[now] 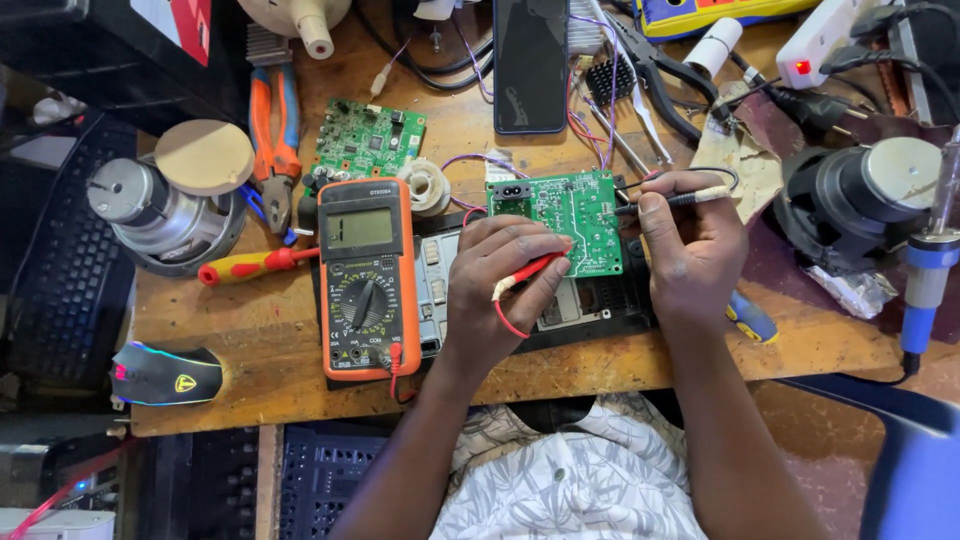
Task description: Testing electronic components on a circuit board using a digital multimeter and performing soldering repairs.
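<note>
The left hand (500, 285), pinching the red probe (530, 270), and the right hand (690, 250), gripping the black probe (670, 200), should press steadily on the green circuit board (560, 215), at 3 o'clock from the orange multimeter (365, 280).

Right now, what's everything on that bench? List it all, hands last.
multimeter: 1, orange, centre-left
green board: 1, centre, being probed
second board: 1, green, above multimeter
pliers: 1, orange-blue grips, upper left
screwdriver: 1, red-yellow, left of multimeter
speaker: 1, silver, left edge
mouse: 1, black, lit, lower left
phone: 1, black, top centre
power strip: 1, white, top right
soldering iron: 1, blue, far right
left hand: holds red probe
right hand: holds black probe
</note>
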